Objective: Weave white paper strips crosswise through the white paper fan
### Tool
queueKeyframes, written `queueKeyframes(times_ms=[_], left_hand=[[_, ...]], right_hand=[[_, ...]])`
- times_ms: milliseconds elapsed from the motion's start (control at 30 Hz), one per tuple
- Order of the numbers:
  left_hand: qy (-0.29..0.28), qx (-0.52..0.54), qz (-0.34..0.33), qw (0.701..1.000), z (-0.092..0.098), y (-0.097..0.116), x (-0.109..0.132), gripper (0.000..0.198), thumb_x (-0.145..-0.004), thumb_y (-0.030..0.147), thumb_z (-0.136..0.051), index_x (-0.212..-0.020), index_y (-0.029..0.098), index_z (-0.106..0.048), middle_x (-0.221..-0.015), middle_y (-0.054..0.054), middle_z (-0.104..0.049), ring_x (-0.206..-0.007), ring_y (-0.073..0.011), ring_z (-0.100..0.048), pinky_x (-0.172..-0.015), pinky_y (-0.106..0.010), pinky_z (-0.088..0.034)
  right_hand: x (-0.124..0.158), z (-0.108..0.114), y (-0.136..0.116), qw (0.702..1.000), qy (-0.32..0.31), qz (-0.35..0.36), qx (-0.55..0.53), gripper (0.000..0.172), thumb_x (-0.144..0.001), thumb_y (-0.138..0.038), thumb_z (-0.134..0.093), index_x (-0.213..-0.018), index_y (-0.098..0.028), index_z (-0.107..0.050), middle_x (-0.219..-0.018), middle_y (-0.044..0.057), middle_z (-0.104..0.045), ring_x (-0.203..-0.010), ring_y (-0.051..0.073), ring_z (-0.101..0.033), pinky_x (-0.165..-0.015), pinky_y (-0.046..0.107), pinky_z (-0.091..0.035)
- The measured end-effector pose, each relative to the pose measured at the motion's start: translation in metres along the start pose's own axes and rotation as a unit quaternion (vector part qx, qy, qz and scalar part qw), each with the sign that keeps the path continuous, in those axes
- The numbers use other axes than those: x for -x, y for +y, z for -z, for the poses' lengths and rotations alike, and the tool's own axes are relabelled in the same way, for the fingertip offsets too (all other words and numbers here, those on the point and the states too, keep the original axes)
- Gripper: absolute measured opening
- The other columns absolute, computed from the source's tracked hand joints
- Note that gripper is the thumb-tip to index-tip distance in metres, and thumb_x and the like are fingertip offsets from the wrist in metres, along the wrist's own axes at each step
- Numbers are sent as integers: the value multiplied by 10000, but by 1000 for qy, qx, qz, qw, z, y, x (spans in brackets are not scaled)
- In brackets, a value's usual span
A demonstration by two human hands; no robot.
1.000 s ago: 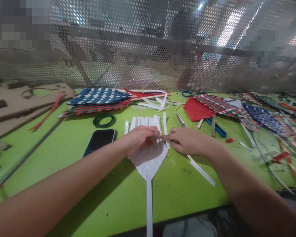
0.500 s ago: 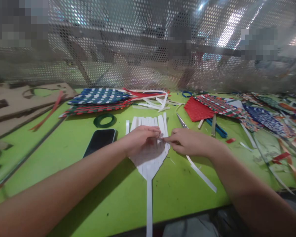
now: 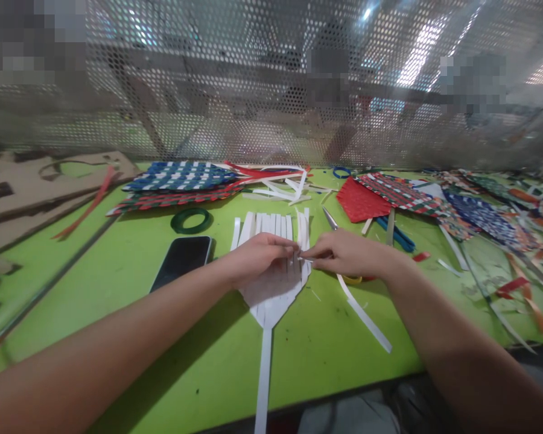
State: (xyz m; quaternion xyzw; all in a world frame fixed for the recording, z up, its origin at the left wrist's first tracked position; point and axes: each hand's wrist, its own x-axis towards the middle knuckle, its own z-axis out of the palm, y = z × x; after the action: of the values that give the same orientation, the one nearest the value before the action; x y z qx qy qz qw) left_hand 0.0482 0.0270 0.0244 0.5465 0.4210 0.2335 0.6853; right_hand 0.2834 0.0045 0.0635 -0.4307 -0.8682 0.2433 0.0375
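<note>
A white woven piece (image 3: pixel 271 306) made of flat strips lies on the green table, pointed toward me, with a long strip trailing from its tip over the table edge. Loose strip ends stand up along its far side. My left hand (image 3: pixel 257 258) rests across it, fingers closed at the strips near the right edge. From the right, my right hand (image 3: pixel 344 252) pinches a white strip (image 3: pixel 306 260) at that same edge, its fingertips almost meeting the left ones. Partly beneath my right hand are scissors (image 3: pixel 330 219), their blades pointing away and yellow handle barely showing.
A phone (image 3: pixel 181 260) and a green tape roll (image 3: pixel 190 221) lie left. Woven blue-white pieces (image 3: pixel 181 176) and a red woven piece (image 3: pixel 361 200) are behind. Cardboard (image 3: pixel 36 187) sits far left, a cut strip (image 3: pixel 366 319) right. A perforated metal screen (image 3: pixel 235 84) stands at the back.
My fingertips have moved slightly closer together at the right edge. The right hand now draws a strip end sideways, and the white piece and its tail have tilted a little.
</note>
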Motion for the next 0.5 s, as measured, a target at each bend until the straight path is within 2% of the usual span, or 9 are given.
queueKeyframes(times_ms=[67,233,367,500], left_hand=[[14,21,20,999,-1,0,0,179,-850,210,-691,-946,164,-836,-893,-81,-772,-751,-164,-639,-782,-323,-499],[41,77,53,995,-6,6,2,163,-856,137,-669,-881,150,-830,-886,-75,-760,-744,-139,-620,-770,-291,-489],[54,96,57,992,-8,9,4,159,-835,102,-660,-830,136,-815,-840,-65,-740,-692,-125,-594,-727,-277,-481],[49,89,45,994,-6,8,4,147,-791,92,-681,-838,142,-811,-814,-56,-731,-676,-120,-588,-700,-261,-465]], right_hand=[[-1,1,4,1000,2,-9,-20,212,-920,-350,-676,-1046,-300,-839,-820,19,-773,-794,215,-669,-726,311,-452],[-3,1,4,999,20,-46,-19,240,-892,-319,-707,-1103,-268,-810,-1042,40,-802,-893,232,-713,-775,326,-495],[-5,1,-1,995,48,-73,-42,180,-869,-323,-731,-1021,-237,-775,-1053,45,-791,-947,230,-712,-845,333,-515],[-6,2,-2,994,49,-75,-63,174,-868,-339,-730,-1009,-242,-757,-1050,33,-782,-930,218,-700,-798,319,-501]])
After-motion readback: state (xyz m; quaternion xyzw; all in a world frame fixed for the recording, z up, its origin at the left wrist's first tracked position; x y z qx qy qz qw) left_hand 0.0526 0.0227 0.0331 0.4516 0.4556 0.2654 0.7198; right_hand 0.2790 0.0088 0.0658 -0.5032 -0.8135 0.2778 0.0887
